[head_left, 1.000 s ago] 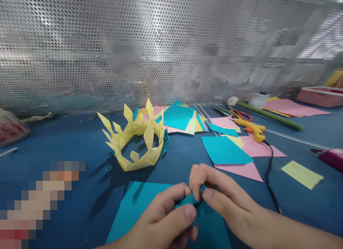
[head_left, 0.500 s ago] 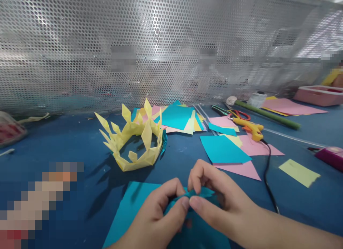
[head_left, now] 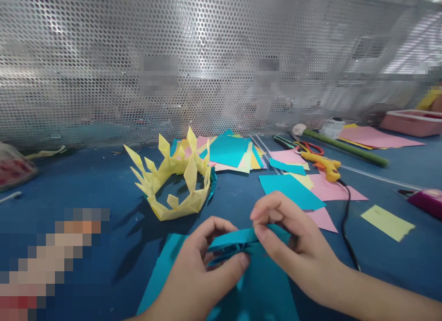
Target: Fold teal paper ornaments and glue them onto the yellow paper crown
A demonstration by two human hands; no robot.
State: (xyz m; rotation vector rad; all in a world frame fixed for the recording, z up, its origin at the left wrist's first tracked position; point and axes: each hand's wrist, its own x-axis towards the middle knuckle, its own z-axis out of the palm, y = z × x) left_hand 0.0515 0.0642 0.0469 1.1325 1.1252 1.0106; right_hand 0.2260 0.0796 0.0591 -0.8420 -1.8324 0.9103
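A small folded piece of blue paper is held up between my two hands, above a larger blue sheet on the table. My left hand is closed around its left end, thumb in front and fingers behind. At the upper right edge, my right hand pinches it between thumb and fingertips. The folded layers part slightly in the middle. Beyond my hands stands a yellow folded-paper crown with pointed tips and a blue paper piece at its right side.
A yellow glue gun with a black cord lies to the right, near red-handled scissors. Coloured sheets pile up behind the crown. A green stick and pink basket are further right. A perforated metal screen closes the back.
The folded blue paper has come up and turned so its layers show. My right hand has risen and drawn slightly apart from my left.
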